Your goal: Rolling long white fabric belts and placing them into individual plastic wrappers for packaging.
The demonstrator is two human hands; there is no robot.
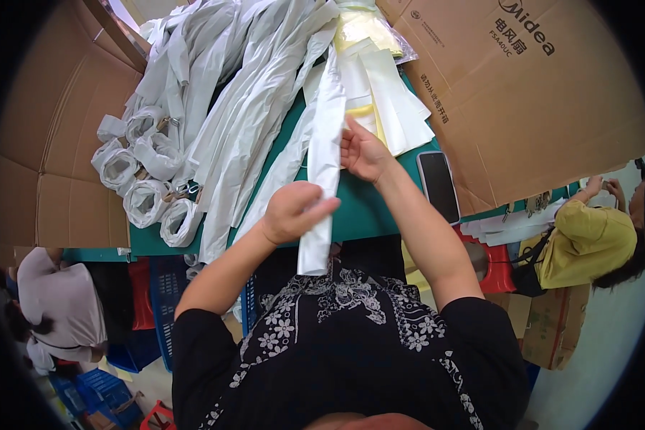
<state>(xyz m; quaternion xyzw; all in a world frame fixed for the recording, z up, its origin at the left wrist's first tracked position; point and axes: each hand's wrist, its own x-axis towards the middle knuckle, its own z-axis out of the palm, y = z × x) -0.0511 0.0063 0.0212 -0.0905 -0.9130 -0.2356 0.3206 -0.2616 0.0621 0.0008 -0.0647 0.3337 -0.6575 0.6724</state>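
A long, flat white strip (324, 154), smooth like plastic film or coated cloth, runs from the pile down past the table's near edge toward my body. My left hand (290, 211) lies across its lower part, the thumb stretched over the front; that hand is smeared by motion and its other fingers are mostly hidden. Higher up, my right hand (368, 154) is at the strip's right edge, its fingers curled against it. Left of the strip, many similar white strips (254, 122) lie in a heap, some with rolled ends (145, 203) and metal clips.
Cardboard walls (72, 136) stand left and right of the green table (369, 208). A phone (438, 188) lies near the right wall. White sheets (398, 107) and a yellow plastic-wrapped pack (369, 34) sit beyond my right hand. People work on both sides; blue crates (166, 301) stand below left.
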